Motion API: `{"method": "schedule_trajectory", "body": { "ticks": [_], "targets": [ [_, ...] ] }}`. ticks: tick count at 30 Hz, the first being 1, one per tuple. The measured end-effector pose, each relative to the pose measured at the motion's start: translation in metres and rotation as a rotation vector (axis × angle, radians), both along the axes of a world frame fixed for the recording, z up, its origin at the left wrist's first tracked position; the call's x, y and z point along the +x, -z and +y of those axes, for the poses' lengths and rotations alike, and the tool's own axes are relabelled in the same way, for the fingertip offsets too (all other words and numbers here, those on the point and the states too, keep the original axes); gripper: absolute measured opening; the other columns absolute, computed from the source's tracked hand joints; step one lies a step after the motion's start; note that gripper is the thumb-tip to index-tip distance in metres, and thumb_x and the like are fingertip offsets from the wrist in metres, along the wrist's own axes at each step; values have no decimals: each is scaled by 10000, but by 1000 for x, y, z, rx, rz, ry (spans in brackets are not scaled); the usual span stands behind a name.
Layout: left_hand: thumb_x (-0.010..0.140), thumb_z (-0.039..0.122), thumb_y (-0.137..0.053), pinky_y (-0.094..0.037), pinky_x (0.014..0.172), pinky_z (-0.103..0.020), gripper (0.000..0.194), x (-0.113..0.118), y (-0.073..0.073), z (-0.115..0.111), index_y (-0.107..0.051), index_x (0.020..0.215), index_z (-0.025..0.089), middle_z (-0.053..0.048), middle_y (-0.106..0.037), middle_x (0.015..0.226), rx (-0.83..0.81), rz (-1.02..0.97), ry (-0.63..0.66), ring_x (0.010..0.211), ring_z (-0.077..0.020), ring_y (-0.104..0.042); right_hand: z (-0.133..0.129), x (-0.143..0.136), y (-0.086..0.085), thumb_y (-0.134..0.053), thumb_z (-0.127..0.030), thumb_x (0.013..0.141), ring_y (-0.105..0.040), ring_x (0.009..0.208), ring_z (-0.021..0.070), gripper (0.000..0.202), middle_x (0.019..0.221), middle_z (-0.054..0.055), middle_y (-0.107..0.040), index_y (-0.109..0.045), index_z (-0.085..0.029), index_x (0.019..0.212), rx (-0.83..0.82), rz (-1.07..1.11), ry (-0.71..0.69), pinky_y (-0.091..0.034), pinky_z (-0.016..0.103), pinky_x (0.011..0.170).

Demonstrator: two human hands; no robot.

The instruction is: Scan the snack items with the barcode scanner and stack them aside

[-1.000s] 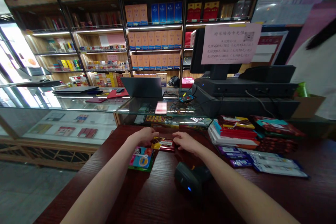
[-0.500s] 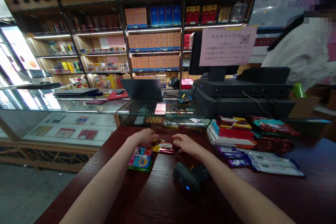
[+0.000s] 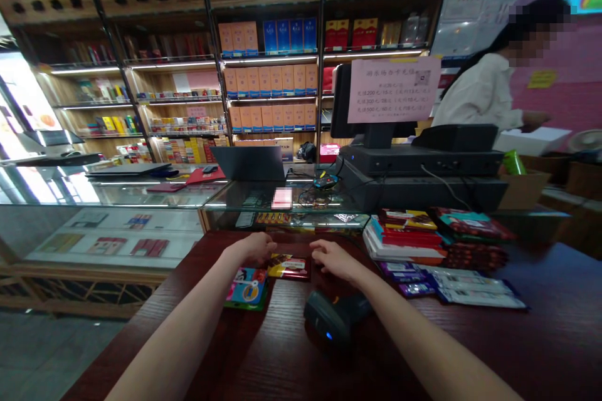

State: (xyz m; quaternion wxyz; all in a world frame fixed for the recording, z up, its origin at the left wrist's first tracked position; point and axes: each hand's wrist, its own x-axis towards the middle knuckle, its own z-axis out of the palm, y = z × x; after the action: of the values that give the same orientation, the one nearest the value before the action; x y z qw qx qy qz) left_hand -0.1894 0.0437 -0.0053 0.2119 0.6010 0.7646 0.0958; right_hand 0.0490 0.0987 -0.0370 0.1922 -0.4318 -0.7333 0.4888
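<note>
A chocolate bar in a red, brown and yellow wrapper lies flat on the dark wooden counter. At its upper left corner is my left hand, fingers loosely bent and apart, holding nothing. My right hand rests just off the bar's right end, also open with bent fingers. Partly under my left forearm sits a colourful blue and green packet, touching or nearly touching the bar. Closer to me, between my forearms, a black barcode scanner with a blue light lies on the wood.
Stacked chocolate boxes and dark red packets stand on the right, with purple-and-silver bars before them. Behind are a monitor with a pink sign, a glass display case and shelves. A person stands back right.
My left hand has drawn back slightly left, uncovering the bar's left end. My right hand barely moved. The view has shifted a little right, showing more of the person.
</note>
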Motion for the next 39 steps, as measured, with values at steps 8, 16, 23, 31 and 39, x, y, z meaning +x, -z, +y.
{"method": "schedule_trajectory", "body": {
  "ticks": [8, 16, 23, 31, 39],
  "targets": [
    [861, 278, -495, -497, 725, -237, 256, 28, -20, 9, -709, 974, 197, -34, -739, 899, 126, -36, 160, 787, -183, -689, 18, 29, 6, -538, -178, 865, -657, 1071, 200, 336, 1170, 97, -711, -660, -174, 1178, 296, 137, 60, -485, 343, 960],
    [877, 295, -482, -470, 909, -259, 362, 75, -29, 28, -710, 1132, 178, -64, -736, 1119, 225, -46, 337, 1028, -216, -661, 29, 64, -8, -520, -177, 856, -666, 1081, 205, 335, 1156, 95, -726, -682, -167, 1149, 421, 182, 173, -473, 344, 998],
    [893, 289, -513, -465, 963, -283, 335, 111, -31, 48, -706, 1155, 208, -46, -736, 1150, 286, -69, 429, 1084, -221, -654, 37, 98, -25, -498, -204, 849, -675, 1038, 206, 336, 1125, 66, -738, -695, -196, 1122, 502, 199, 315, -481, 353, 977],
    [903, 252, -523, -474, 974, -288, 325, 150, -21, 77, -684, 1177, 186, -52, -717, 1199, 387, -140, 495, 1099, -207, -654, 54, 139, -42, -497, -239, 853, -678, 1057, 223, 325, 1120, 94, -746, -705, -178, 1096, 646, 203, 492, -495, 368, 974],
    [899, 240, -549, -480, 980, -299, 345, 182, -27, 92, -650, 1219, 163, -75, -703, 1222, 460, -206, 505, 1089, -208, -653, 62, 179, -43, -479, -314, 853, -674, 1032, 247, 378, 1106, 115, -745, -717, -150, 1097, 762, 183, 662, -496, 404, 968]
  ]
}}
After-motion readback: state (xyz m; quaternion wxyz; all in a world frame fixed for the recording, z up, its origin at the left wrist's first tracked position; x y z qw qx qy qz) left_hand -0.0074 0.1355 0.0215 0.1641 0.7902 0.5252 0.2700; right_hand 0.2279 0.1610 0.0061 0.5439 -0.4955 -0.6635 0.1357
